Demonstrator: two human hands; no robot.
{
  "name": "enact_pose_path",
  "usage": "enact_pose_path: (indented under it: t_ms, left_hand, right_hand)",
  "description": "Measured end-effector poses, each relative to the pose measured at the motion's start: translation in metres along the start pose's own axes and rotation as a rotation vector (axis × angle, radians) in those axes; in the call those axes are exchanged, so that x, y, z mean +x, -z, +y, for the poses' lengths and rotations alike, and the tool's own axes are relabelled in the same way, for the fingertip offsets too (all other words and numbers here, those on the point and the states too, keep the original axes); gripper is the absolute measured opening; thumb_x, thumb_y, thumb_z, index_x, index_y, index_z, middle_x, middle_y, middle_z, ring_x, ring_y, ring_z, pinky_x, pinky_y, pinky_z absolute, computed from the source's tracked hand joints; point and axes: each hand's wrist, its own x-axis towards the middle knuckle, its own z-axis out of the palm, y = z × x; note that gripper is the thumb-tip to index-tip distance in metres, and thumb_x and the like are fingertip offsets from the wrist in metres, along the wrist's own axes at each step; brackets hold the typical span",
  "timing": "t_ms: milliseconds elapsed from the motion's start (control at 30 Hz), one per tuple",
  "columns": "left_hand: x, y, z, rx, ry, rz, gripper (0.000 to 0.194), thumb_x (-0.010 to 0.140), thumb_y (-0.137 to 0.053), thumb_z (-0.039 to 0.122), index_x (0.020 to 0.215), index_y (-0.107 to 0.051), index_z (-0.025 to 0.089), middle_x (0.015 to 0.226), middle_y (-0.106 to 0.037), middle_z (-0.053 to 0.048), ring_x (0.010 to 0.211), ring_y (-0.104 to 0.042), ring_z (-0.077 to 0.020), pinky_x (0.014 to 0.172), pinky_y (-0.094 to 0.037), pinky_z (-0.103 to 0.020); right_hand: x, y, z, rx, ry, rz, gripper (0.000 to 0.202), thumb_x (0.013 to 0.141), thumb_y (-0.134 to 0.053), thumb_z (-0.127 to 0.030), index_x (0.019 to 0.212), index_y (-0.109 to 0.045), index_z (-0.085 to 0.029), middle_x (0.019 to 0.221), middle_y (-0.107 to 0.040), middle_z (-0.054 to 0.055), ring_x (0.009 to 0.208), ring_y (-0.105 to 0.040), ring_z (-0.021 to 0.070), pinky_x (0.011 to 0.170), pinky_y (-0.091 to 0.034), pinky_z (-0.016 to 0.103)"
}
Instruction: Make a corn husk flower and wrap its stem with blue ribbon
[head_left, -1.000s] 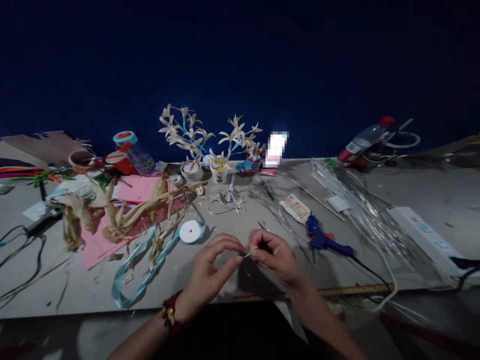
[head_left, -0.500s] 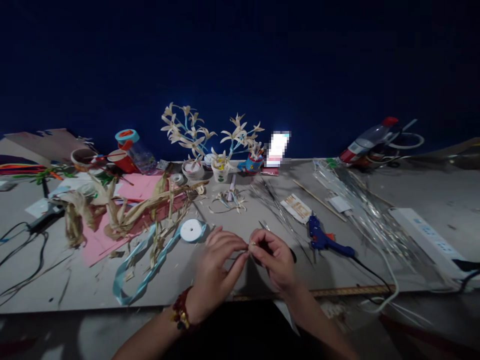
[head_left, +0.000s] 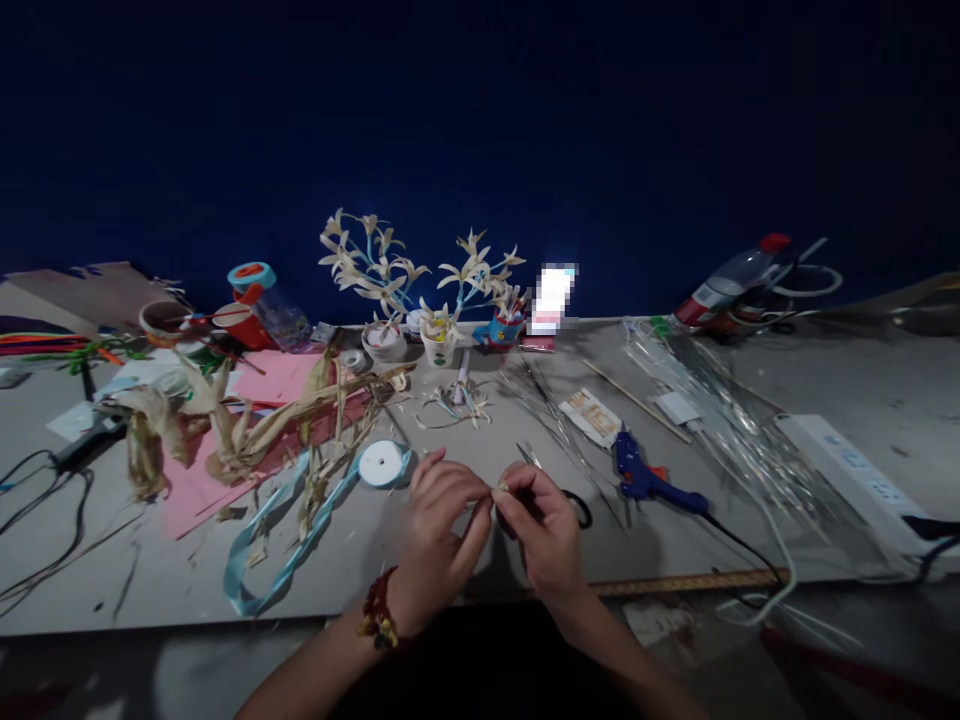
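My left hand [head_left: 448, 520] and my right hand [head_left: 541, 520] meet fingertip to fingertip above the front of the table. Something small and pale sits between the right thumb and forefinger, too small to name. The left fingers are pinched against the same spot, and what they hold is hidden. Partly behind the right hand lie scissors [head_left: 581, 508] with a black handle. A white spool [head_left: 381, 463] of light blue ribbon [head_left: 289, 562] rests left of my left hand. To the right is a blue glue gun [head_left: 652, 478].
Dried corn husks [head_left: 251, 435] lie over pink paper [head_left: 202, 490] at left. Potted husk flowers [head_left: 441, 340] stand at the back beside a lit phone [head_left: 553, 295]. Thin wires [head_left: 559, 410], a wooden stick [head_left: 637, 402] and a white power strip [head_left: 855, 475] are at right.
Both hands stay pinched together and have shifted very slightly left. More of the scissors' handle shows beside the right hand.
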Motion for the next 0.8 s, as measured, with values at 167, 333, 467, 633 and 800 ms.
enact_pose_path:
  t_ms: [167, 333, 467, 633, 800]
  left_hand:
    - [-0.001, 0.001, -0.002, -0.006, -0.021, -0.015, 0.017, 0.090, -0.056, 0.005, 0.095, -0.062, 0.021, 0.083, -0.070, -0.003, 0.086, -0.064, -0.0192, 0.104, -0.042, -0.052]
    - [-0.002, 0.002, -0.004, -0.048, -0.011, -0.059, 0.015, 0.092, -0.054, 0.008, 0.096, -0.061, 0.021, 0.083, -0.068, -0.003, 0.085, -0.063, -0.0193, 0.102, -0.044, -0.052]
    - [-0.001, 0.000, -0.004, 0.033, -0.033, -0.045, 0.018, 0.089, -0.056, 0.007, 0.097, -0.063, 0.022, 0.084, -0.070, -0.004, 0.087, -0.065, -0.0203, 0.105, -0.042, -0.053]
    - [0.001, -0.001, -0.003, 0.108, -0.061, 0.000, 0.020, 0.086, -0.060, 0.004, 0.093, -0.063, 0.022, 0.082, -0.073, -0.002, 0.086, -0.066, -0.0193, 0.109, -0.038, -0.052]
    - [0.002, -0.002, -0.004, 0.103, -0.042, 0.005, 0.018, 0.087, -0.058, 0.005, 0.092, -0.064, 0.021, 0.082, -0.071, -0.002, 0.086, -0.065, -0.0192, 0.108, -0.038, -0.051]
  right_hand:
    - [0.004, 0.001, -0.003, 0.039, -0.028, -0.077, 0.013, 0.087, -0.074, -0.031, 0.084, -0.065, -0.022, 0.075, -0.055, -0.003, 0.057, -0.042, 0.0092, 0.050, -0.034, 0.023]
    - [0.006, 0.003, -0.005, 0.013, 0.050, -0.096, 0.015, 0.087, -0.073, -0.030, 0.079, -0.065, -0.021, 0.074, -0.054, -0.002, 0.059, -0.045, 0.0104, 0.051, -0.034, 0.023]
    - [0.004, 0.003, -0.002, -0.040, 0.043, -0.027, 0.016, 0.087, -0.072, -0.031, 0.079, -0.063, -0.021, 0.073, -0.053, -0.002, 0.059, -0.044, 0.0113, 0.053, -0.035, 0.024]
    - [0.002, -0.003, 0.001, -0.055, 0.024, 0.061, 0.019, 0.086, -0.072, -0.033, 0.077, -0.060, -0.022, 0.072, -0.052, -0.003, 0.059, -0.043, 0.0118, 0.054, -0.036, 0.024]
    - [0.001, -0.009, 0.003, -0.007, -0.002, 0.109, 0.022, 0.085, -0.074, -0.035, 0.077, -0.059, -0.021, 0.073, -0.051, -0.003, 0.058, -0.043, 0.0110, 0.052, -0.036, 0.023]
